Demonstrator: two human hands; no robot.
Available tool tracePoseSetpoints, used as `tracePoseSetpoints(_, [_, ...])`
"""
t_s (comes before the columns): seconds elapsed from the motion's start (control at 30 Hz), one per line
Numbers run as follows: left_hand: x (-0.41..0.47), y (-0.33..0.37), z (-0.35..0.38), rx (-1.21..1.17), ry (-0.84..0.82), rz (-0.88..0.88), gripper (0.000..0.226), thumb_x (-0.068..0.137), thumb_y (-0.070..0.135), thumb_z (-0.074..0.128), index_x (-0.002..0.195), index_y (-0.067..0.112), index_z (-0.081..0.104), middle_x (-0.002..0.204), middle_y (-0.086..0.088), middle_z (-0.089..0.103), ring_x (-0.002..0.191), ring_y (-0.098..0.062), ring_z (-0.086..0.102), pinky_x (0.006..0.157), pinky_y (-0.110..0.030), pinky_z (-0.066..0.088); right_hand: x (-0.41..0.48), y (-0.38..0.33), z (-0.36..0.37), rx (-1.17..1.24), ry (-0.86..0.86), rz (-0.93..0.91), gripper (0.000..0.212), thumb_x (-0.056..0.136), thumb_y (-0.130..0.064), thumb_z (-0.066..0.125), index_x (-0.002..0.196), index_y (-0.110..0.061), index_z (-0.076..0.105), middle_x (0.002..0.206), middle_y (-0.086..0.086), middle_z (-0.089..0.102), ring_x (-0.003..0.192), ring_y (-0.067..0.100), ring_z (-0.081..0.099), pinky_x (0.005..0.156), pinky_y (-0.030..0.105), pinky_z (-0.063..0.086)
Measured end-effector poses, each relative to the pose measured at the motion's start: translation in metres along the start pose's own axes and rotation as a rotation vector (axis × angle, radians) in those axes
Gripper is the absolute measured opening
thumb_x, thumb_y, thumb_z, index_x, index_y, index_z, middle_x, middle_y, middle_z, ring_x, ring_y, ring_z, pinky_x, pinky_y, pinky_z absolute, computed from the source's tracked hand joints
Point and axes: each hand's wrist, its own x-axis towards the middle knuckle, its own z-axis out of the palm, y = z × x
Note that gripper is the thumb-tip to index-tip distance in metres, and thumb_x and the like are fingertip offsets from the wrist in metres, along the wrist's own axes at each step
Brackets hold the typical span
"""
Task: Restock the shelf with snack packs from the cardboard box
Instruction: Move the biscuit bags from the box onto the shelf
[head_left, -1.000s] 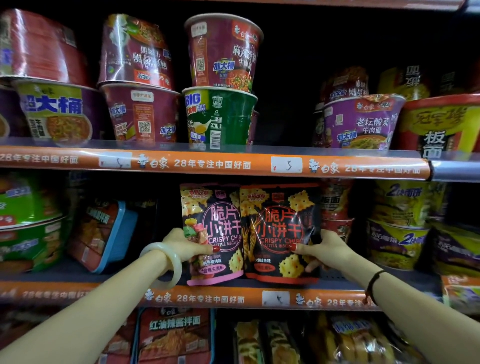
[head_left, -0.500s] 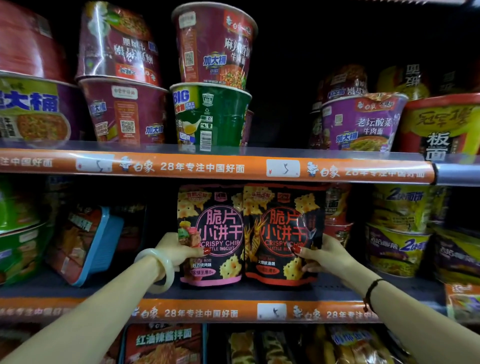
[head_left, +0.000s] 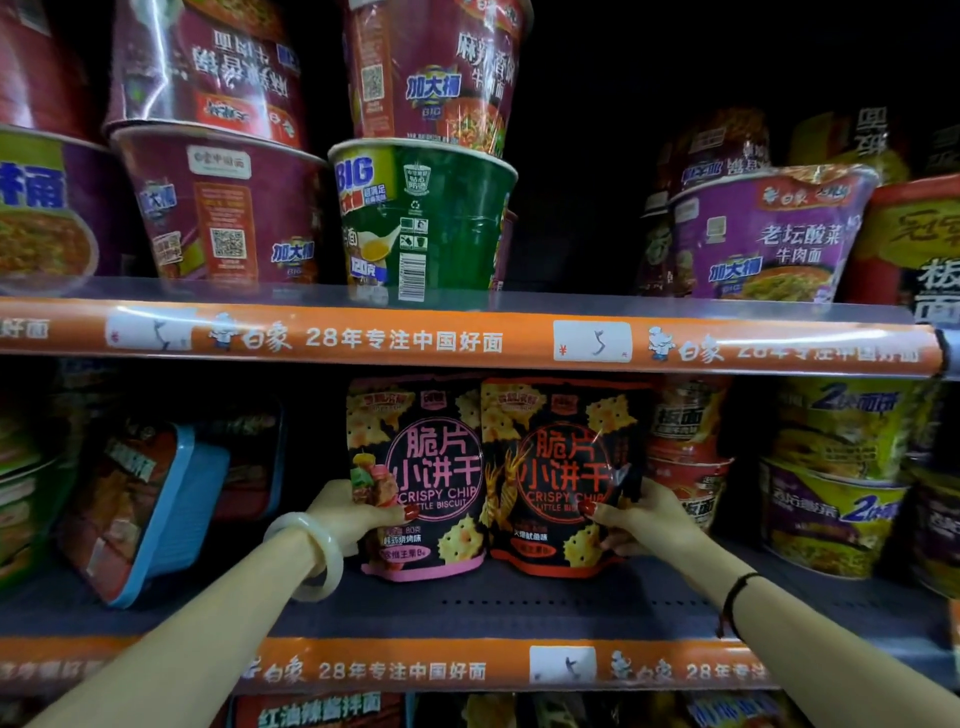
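**Two biscuit pouches set upright on the middle shelf**

The shelf (head_left: 519, 603) is a dark perforated deck fronted by an orange price strip (head_left: 395, 670), with noodle tubs crowding the tier above and both sides of this one. In the gap between a tilted blue tray (head_left: 171, 514) on the left and stacked red cups (head_left: 685, 467) on the right stand the two snack packs, side by side and touching: the pink-trimmed pouch (head_left: 421, 467) and the red-trimmed pouch (head_left: 561, 467), both upright with their bases on the deck, set back from the front edge.

These look like light, glossy film pouches, puffed with air and holding brittle crackers, so they probably slide easily, dent under a squeeze and tip if let go unevenly. The lower side edges, near the gusset, seem the sensible place to hold.

The left hand (head_left: 353, 512) is closed on the pink pouch's lower left edge, thumb across the front. The right hand (head_left: 639, 525) pinches the red pouch's lower right edge. The cardboard box is not in view.
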Motion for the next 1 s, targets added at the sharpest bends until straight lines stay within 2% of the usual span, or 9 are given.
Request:
tracePoseSetpoints(0.07, [0.0,0.0,0.001,-0.017,-0.025,-0.02,0.021,0.078,0.004,0.072,0.094,0.013,0.062,0.095,-0.005,0.067,0.097,-0.021,0.058,0.082,-0.032,0.046,-0.002,-0.001,0.0,-0.029,0.0,-0.001,0.039,0.082,-0.012,0.072,0.113,-0.007,0.049,0.078,0.007,0.069,0.043,0.011,0.063,0.044,0.022,0.05])
tracePoseSetpoints(0.17, [0.0,-0.001,-0.001,-0.005,-0.026,-0.042,0.028,0.076,0.01,0.075,0.1,0.015,0.061,0.106,-0.005,0.065,0.107,-0.021,0.054,0.091,-0.037,0.038,-0.009,-0.004,-0.002,-0.076,-0.001,-0.004,0.038,0.082,-0.016,0.072,0.113,-0.012,0.05,0.083,0.005,0.07,0.047,0.012,0.063,0.046,0.023,0.045])
tracePoseSetpoints(0.27, [-0.003,-0.002,-0.004,0.04,0.006,-0.045,0.048,0.072,0.018,0.079,0.115,0.012,0.059,0.117,-0.005,0.063,0.119,-0.024,0.052,0.092,-0.039,0.041,-0.013,-0.004,-0.004,-0.094,0.003,-0.01,0.035,0.082,-0.017,0.072,0.11,-0.013,0.051,0.082,0.005,0.07,0.043,0.011,0.061,0.04,0.02,0.041])
tracePoseSetpoints(0.43, [-0.014,0.0,-0.003,0.06,0.056,-0.028,0.048,0.074,0.016,0.078,0.116,0.007,0.058,0.119,-0.008,0.061,0.116,-0.026,0.053,0.085,-0.038,0.046,-0.018,-0.005,-0.009,-0.208,0.042,-0.044,0.024,0.084,-0.021,0.07,0.097,-0.008,0.055,0.075,0.005,0.069,0.038,0.012,0.06,0.034,0.019,0.036])
tracePoseSetpoints(0.53, [-0.027,0.003,-0.003,0.106,0.085,0.002,0.018,0.077,0.014,0.075,0.086,0.008,0.061,0.104,-0.009,0.061,0.105,-0.026,0.055,0.084,-0.039,0.048,-0.026,-0.007,-0.014,-0.39,0.081,-0.085,0.03,0.085,-0.03,0.069,0.089,0.0,0.066,0.073,0.008,0.071,0.037,0.013,0.058,0.038,0.023,0.04])
tracePoseSetpoints(0.6, [-0.037,0.004,-0.006,0.18,0.114,0.024,0.023,0.078,0.014,0.075,0.068,0.008,0.054,0.089,-0.011,0.061,0.089,-0.024,0.056,0.082,-0.041,0.049,-0.034,-0.011,-0.017,-0.476,0.121,-0.103,0.034,0.085,-0.032,0.069,0.078,0.002,0.069,0.056,0.008,0.064,0.036,0.012,0.056,0.04,0.021,0.04])
tracePoseSetpoints(0.67, [-0.045,0.005,-0.012,0.263,0.146,0.043,0.024,0.078,0.014,0.074,0.068,0.007,0.053,0.081,-0.013,0.058,0.077,-0.024,0.054,0.078,-0.039,0.049,-0.043,-0.018,-0.019,-0.528,0.131,-0.112,0.037,0.085,-0.031,0.068,0.058,-0.007,0.06,0.039,0.001,0.055,0.035,0.011,0.053,0.038,0.019,0.039])
tracePoseSetpoints(0.87, [-0.083,0.01,-0.028,0.41,0.105,0.041,0.022,0.085,0.02,0.068,0.091,0.0,0.069,0.086,-0.013,0.069,0.074,-0.023,0.063,0.063,-0.03,0.05,-0.068,-0.054,0.002,-0.659,-0.103,-0.133,0.027,0.088,-0.024,0.065,0.068,-0.007,0.06,0.058,0.01,0.064,0.033,0.006,0.054,0.032,0.014,0.037])
tracePoseSetpoints(1.0, [-0.113,0.01,-0.041,0.519,-0.004,-0.027,0.022,0.088,0.025,0.063,0.09,0.004,0.069,0.084,-0.011,0.073,0.069,-0.019,0.067,0.061,-0.027,0.052,-0.079,-0.077,0.036,-0.659,-0.287,-0.211,0.024,0.088,-0.025,0.066,0.076,-0.004,0.063,0.065,0.014,0.067,0.045,0.013,0.058,0.039,0.018,0.043])
